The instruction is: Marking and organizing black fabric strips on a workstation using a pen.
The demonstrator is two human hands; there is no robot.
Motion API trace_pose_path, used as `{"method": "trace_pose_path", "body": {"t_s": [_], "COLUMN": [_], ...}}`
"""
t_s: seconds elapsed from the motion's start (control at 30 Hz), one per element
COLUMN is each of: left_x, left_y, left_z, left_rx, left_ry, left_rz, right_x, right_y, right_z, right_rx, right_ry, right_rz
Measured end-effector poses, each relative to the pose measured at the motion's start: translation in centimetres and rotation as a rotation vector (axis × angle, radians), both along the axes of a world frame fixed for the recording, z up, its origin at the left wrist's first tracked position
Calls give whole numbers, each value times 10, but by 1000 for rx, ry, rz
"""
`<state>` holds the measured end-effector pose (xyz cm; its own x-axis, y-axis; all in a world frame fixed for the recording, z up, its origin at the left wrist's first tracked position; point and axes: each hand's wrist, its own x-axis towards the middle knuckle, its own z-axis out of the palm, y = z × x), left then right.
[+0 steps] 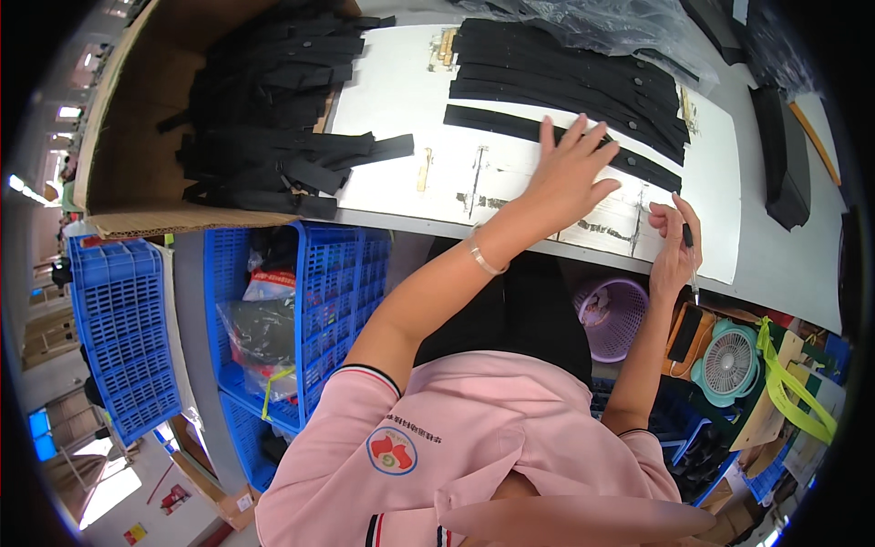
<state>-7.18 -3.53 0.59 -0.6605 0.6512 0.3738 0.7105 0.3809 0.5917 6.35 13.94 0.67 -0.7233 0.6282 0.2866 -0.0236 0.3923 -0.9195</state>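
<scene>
My left hand (pixel 570 169) lies flat with fingers spread on the white work board (pixel 401 91), its fingertips on a long black strap (pixel 497 125) with small studs. A row of similar black straps (pixel 565 73) lies just beyond it. My right hand (pixel 673 248) rests at the table's near edge and grips a thin dark pen-like tool (pixel 690 260) pointing down. A bracelet sits on my left wrist.
A cardboard box (pixel 137 137) at the left holds a heap of black straps (pixel 264 109). Clear plastic wrap (pixel 620 23) lies at the back. Blue crates (pixel 328 301), a purple basket (pixel 612 314) and a small fan (pixel 729 363) stand below the table.
</scene>
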Motion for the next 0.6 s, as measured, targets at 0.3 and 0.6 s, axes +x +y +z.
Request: {"method": "trace_pose_path", "body": {"t_s": [0.3, 0.6], "left_x": [-25, -60], "left_y": [-189, -245], "left_z": [-2, -14], "left_rx": [-462, -269], "left_ry": [299, 294], "left_rz": [586, 530], "right_x": [5, -8], "right_y": [4, 2], "right_z": [8, -5], "right_rx": [-22, 22], "right_ry": [-85, 63], "right_rz": [-70, 56]}}
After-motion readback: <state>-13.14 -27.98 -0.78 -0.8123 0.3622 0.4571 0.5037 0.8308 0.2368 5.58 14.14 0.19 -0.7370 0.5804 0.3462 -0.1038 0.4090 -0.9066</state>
